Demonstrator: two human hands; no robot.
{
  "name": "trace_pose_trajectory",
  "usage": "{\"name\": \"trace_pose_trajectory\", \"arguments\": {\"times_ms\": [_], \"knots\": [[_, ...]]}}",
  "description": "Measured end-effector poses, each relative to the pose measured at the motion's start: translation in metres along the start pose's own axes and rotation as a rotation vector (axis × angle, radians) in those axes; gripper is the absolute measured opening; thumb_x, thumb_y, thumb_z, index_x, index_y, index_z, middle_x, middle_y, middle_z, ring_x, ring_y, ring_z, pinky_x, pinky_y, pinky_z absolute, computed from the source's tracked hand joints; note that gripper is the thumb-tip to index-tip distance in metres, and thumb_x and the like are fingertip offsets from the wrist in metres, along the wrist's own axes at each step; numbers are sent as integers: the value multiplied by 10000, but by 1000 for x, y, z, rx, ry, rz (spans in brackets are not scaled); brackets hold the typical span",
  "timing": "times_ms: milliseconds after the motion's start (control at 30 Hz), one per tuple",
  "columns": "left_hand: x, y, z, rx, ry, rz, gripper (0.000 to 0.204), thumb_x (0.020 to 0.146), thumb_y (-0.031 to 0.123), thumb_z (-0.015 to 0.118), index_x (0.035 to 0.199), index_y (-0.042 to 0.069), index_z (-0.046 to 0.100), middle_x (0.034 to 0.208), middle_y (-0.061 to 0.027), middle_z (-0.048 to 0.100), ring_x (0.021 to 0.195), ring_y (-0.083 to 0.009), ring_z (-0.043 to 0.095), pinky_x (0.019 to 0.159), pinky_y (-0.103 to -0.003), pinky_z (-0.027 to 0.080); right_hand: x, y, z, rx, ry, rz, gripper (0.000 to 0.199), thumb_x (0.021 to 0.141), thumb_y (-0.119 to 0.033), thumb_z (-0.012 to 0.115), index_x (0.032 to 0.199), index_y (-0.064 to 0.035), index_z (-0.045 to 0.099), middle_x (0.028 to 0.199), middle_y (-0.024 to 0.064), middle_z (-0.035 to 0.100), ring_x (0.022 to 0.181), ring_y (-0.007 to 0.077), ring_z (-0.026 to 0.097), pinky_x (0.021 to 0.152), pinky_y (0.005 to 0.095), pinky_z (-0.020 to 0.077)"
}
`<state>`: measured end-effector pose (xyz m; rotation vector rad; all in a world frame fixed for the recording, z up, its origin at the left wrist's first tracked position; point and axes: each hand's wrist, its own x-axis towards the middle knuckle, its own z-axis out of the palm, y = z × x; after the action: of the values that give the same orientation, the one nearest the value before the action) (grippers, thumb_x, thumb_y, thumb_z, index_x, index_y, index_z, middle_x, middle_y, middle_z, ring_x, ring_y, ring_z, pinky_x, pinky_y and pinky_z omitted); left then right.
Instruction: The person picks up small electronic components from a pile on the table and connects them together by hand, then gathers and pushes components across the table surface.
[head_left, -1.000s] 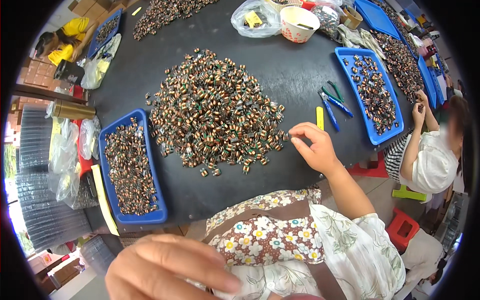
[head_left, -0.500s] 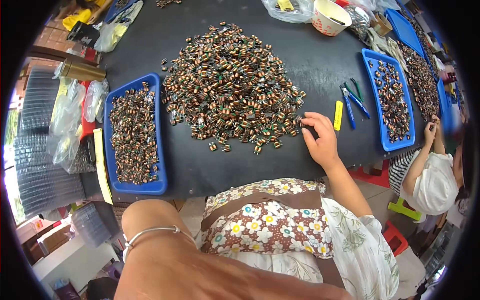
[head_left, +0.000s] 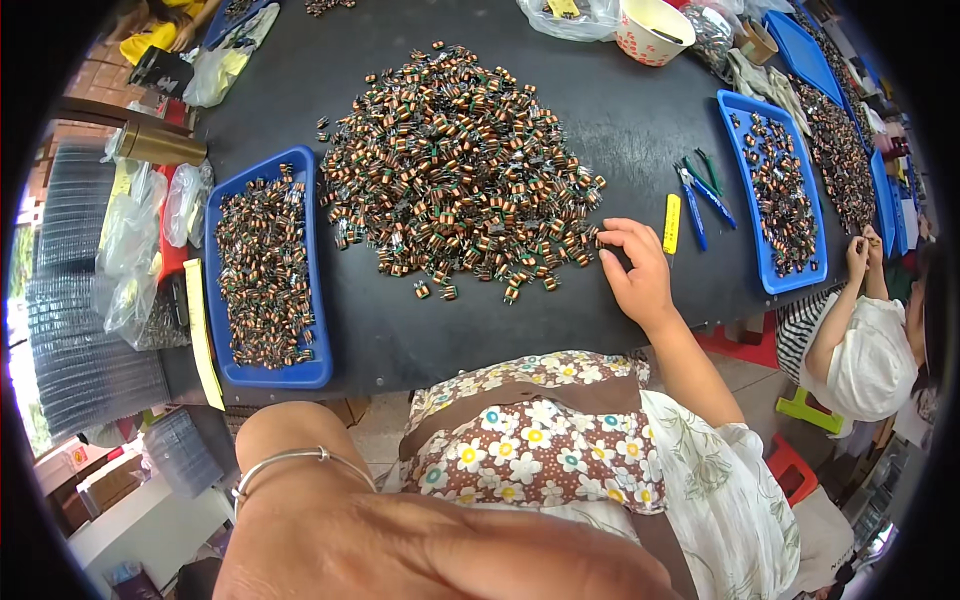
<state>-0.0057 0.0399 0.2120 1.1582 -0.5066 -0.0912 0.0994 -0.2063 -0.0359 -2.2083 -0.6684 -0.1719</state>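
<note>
A large heap of small copper-wound coils (head_left: 460, 170) with black and green parts lies on the black table. At its right edge rests my right hand (head_left: 637, 265), fingers bent and thumb apart, fingertips beside the outermost coils. I see nothing gripped in it. Very close to the camera, my left hand (head_left: 440, 550) crosses the bottom of the view, a silver bangle (head_left: 300, 456) round its wrist. Its fingers are hidden. A blue tray (head_left: 325, 340) full of coils stands left of the heap. Another blue tray (head_left: 770, 270), more thinly filled, stands at the right.
Blue-handled cutters (head_left: 697, 225), green-handled pliers (head_left: 709, 170) and a yellow strip (head_left: 671, 224) lie right of the heap. A paper tub (head_left: 640, 45) and plastic bags stand at the far side. Stacked clear plastic trays (head_left: 85, 300) are at left. A co-worker (head_left: 865, 350) sits at right.
The view has shifted slightly. My left hand has moved a little leftward across the bottom. My right hand stays by the heap with much the same pose.
</note>
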Motion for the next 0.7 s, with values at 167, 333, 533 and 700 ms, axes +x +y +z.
{"name": "trace_pose_trajectory", "arguments": {"times_ms": [167, 333, 533, 700], "knots": [[1, 0, 9, 13, 11, 23, 267, 876, 266, 557, 1093, 114, 520, 1013, -54, 584, 951, -205, 553, 871, -425, 450, -1, 1, -3, -20, 8, 11, 187, 729, 7, 617, 913, -28, 611, 1047, 114, 600, 961, 283, 554, 835, 346, 428], [10, 27, 11, 121, 34, 106, 255, 876, 260, 555, 1083, 114, 520, 997, -52, 582, 937, -202, 551, 864, -421, 450, 11, -14, -4, 4, -4, 0, 180, 729, 9, 612, 906, -22, 608, 1040, 126, 597, 955, 289, 554, 833, 349, 429], [5, 54, 5, 205, 37, 219, 240, 876, 252, 553, 1071, 114, 520, 977, -49, 578, 921, -199, 549, 856, -416, 450, 15, -23, -6, 0, 3, -4, 166, 725, 6, 608, 890, -17, 606, 1025, 141, 596, 953, 300, 556, 838, 353, 431], [-2, 73, 4, 274, 64, 288, 228, 877, 246, 551, 1061, 114, 521, 961, -47, 575, 907, -196, 547, 849, -412, 450, 13, -31, -5, 10, 7, 0, 170, 712, 18, 616, 880, -11, 599, 1011, 143, 600, 949, 301, 557, 830, 360, 437]]}}
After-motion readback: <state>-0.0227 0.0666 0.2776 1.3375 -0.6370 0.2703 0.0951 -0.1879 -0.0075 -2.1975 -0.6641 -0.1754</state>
